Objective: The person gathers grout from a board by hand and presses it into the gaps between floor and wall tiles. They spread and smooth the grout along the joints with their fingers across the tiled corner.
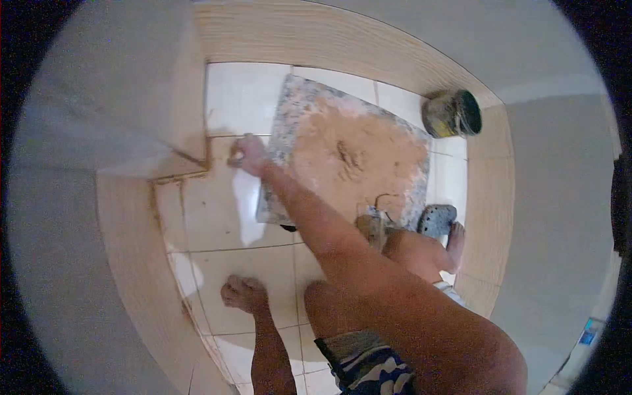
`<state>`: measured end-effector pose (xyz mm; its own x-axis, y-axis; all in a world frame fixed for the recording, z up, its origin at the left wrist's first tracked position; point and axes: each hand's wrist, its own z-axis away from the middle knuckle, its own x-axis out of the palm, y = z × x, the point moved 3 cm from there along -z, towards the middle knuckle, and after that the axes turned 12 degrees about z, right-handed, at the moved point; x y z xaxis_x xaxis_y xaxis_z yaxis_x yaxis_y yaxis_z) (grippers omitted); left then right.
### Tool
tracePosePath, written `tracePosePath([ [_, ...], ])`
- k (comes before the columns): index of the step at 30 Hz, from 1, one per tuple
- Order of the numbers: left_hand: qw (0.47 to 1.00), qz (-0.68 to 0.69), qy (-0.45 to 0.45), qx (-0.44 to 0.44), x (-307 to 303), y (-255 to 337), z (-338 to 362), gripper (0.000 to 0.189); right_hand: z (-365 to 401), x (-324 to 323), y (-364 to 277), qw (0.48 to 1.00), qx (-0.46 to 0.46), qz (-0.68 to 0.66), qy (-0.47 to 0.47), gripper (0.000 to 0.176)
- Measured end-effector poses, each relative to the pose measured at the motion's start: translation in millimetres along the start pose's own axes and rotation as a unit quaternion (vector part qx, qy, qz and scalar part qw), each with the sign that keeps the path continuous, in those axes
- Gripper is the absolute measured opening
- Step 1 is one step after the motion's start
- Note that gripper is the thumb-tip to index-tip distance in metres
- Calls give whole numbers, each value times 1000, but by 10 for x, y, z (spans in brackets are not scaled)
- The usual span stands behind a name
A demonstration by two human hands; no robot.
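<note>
My right hand (249,157) reaches across to the left edge of a speckled grey slab (282,125). Its fingers are bent together above the white floor tiles, and whatever they may hold is too blurred to name. Wet-looking orange-brown paste (388,155) covers most of the slab, with a rough lump near its middle. My left hand (243,293) is lower down, over the floor tiles, with the fingers curled in. Nothing can be made out in it. By the slab's near edge lies a greyish, smeared object (372,227) with a thin, bent dark rod, partly behind my right arm.
A dirty bucket (442,115) with a handle stands in the far right corner. A grey clog with holes (434,220) lies by the slab's right near corner, beside my bare foot (455,240). Beige wood-look tiles (342,29) line the lower walls, close around the floor.
</note>
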<state>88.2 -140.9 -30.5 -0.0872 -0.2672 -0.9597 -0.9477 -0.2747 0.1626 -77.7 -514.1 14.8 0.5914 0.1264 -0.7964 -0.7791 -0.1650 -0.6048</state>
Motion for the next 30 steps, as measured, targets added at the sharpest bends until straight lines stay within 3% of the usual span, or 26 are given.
tracePosePath([
  [1,999,33,-17,-7,-134,80,-98,32,-12,-23,-34,999,-41,-13,15,23],
  [4,993,112,12,-37,-394,241,-305,33,-33,61,45,999,-34,-9,5,24],
  [7,992,114,30,-37,-407,233,-329,32,-21,-18,1,997,42,-4,-60,23],
  [11,992,114,5,-49,-459,257,-357,29,-17,19,30,997,34,9,-63,22],
  [15,989,138,20,-40,-473,257,-370,27,-36,62,82,995,31,-63,-73,20],
  [18,991,125,29,-38,-457,231,-361,27,-22,121,106,998,-20,-42,-46,20],
  [20,992,117,26,-38,-449,212,-358,27,-66,305,320,992,0,-123,-29,20],
  [21,991,124,23,-47,-453,224,-356,27,-52,282,310,990,-37,-136,-17,19],
  [26,989,132,9,-69,-492,227,-353,27,2,111,127,987,4,-136,-89,17],
  [28,990,126,6,-64,-456,216,-349,30,13,69,113,999,-33,-24,-6,20],
  [30,988,133,1,-74,-456,202,-337,31,-34,289,335,996,-36,-80,-15,21],
])
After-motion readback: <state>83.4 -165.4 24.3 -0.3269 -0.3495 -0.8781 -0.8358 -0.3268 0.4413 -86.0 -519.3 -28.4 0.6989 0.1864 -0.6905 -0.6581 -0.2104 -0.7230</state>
